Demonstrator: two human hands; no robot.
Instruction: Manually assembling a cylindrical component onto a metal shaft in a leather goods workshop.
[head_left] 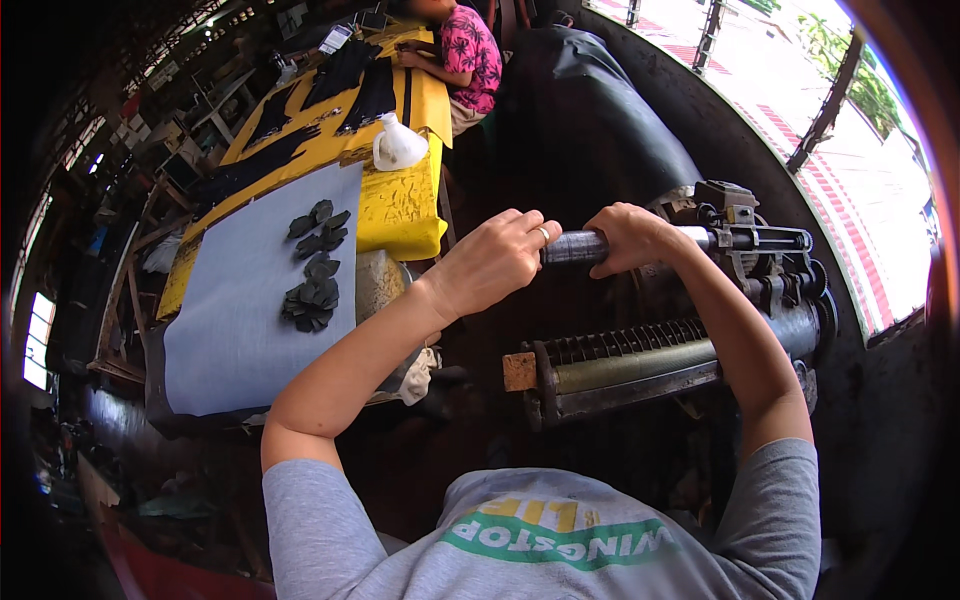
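L hand (495,262) and R hand (628,238) both wrapped shut on dark steel roller (573,246), atop machine (760,290) w/ ribbed lower roll. Judged heavy, rigid, prob. greasy; grip bare shaft ends. Desk (240,330) at left.

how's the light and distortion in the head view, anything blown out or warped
Head view: the street outside at upper right is overexposed, while the left edge and the space under the table fall into deep shadow; fisheye bends the grey sheet and machine frame toward the rim; both hands, left and right, on the metal bar are evenly lit and sharp.
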